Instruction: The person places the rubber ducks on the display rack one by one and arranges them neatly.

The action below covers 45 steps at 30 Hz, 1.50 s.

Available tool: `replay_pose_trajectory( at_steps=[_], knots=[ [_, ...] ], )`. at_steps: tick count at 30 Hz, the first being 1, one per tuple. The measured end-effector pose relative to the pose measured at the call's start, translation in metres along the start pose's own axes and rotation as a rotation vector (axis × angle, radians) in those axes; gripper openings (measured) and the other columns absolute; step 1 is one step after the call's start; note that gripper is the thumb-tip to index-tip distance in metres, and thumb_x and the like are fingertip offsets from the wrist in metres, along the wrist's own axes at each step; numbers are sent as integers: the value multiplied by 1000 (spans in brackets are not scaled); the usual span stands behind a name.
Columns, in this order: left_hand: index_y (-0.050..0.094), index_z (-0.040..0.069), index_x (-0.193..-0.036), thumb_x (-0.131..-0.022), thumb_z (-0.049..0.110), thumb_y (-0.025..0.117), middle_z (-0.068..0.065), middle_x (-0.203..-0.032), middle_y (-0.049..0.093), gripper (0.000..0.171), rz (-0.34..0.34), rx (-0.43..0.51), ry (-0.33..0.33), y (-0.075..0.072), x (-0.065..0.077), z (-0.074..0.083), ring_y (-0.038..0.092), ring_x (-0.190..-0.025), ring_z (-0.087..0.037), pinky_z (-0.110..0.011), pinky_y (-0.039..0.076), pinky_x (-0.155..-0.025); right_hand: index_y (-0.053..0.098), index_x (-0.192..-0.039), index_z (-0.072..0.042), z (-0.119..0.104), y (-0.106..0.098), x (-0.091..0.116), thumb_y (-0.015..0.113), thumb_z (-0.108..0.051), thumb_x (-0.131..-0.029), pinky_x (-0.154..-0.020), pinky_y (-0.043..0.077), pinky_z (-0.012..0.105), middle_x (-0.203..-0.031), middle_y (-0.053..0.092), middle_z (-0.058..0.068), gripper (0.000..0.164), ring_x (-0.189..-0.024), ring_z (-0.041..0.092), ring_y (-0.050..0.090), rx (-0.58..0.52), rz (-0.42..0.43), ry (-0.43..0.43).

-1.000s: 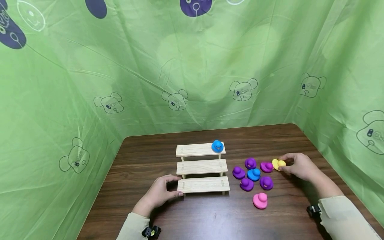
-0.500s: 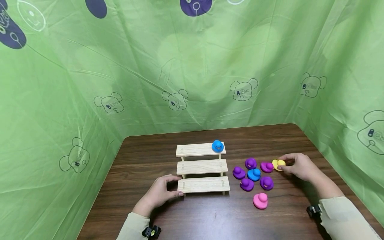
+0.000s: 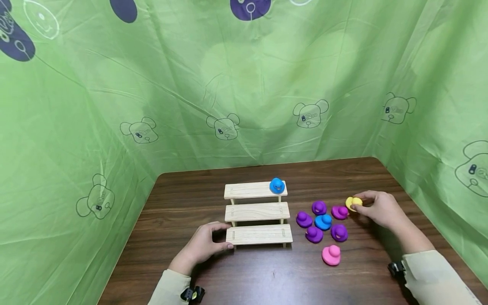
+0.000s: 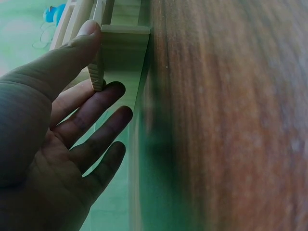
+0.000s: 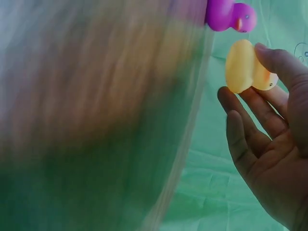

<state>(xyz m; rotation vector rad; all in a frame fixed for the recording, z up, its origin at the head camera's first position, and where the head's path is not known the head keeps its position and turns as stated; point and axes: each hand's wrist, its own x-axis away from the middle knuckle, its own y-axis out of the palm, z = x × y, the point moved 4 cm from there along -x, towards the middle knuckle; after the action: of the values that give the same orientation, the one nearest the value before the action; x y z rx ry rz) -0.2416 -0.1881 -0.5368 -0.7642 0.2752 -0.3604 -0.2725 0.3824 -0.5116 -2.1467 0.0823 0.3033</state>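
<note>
My right hand (image 3: 382,207) pinches a yellow rubber duck (image 3: 353,204) between thumb and fingers, at the right of the group of ducks. In the right wrist view the duck's rounded underside faces the camera, just below a magenta duck (image 5: 224,14). A three-tier wooden display stand (image 3: 258,235) stands left of the ducks. With thumb and fingers, my left hand (image 3: 203,242) grips the left end of its lowest step; the left wrist view shows the other fingers spread below the board. One blue duck (image 3: 276,186) sits at the right end of the top step.
Several purple ducks (image 3: 314,234) surround another blue duck (image 3: 323,222) on the brown wooden table (image 3: 267,279). A pink duck (image 3: 331,255) lies nearer the front. Green printed curtain (image 3: 244,84) encloses the table's back and sides.
The right hand has raised the yellow duck slightly, up and away from the magenta one beside it. My left hand keeps its place on the stand.
</note>
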Motion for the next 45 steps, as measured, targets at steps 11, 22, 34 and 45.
replay_pose_trajectory(
  at_steps=[11, 22, 34, 45],
  knots=[
    [76, 16, -125, -77, 36, 95, 9, -125, 72, 56, -5, -3, -8, 0, 0, 0, 62, -124, -12, -43, 49, -111, 81, -107, -14, -40, -5, -9, 93, -35, -81, -62, 55, 17, -96, 77, 3, 36, -77, 10, 70, -103, 83, -67],
    [76, 14, -124, -78, 33, 95, 5, -123, 73, 53, 10, -27, 29, 0, -1, 3, 65, -121, -18, -46, 51, -107, 80, -105, -13, -83, -7, -17, 95, -30, -79, -60, 56, 17, -102, 77, 4, 35, -78, 17, 72, -110, 140, -121],
    [76, 17, -125, -77, 33, 95, 4, -125, 73, 54, -11, -3, -3, 0, 0, 0, 63, -123, -14, -43, 49, -110, 80, -102, -12, -123, 4, -32, 95, -32, -79, -63, 58, 18, -93, 77, 2, 34, -76, 18, 73, -218, 98, -124],
    [76, 17, -125, -77, 35, 95, 2, -125, 73, 55, -5, -6, -6, 0, 0, 0, 62, -124, -15, -44, 49, -111, 80, -102, -14, -170, 6, -51, 94, -32, -79, -66, 59, 20, -97, 76, -2, 32, -78, 18, 72, -263, 88, -196]
  ],
)
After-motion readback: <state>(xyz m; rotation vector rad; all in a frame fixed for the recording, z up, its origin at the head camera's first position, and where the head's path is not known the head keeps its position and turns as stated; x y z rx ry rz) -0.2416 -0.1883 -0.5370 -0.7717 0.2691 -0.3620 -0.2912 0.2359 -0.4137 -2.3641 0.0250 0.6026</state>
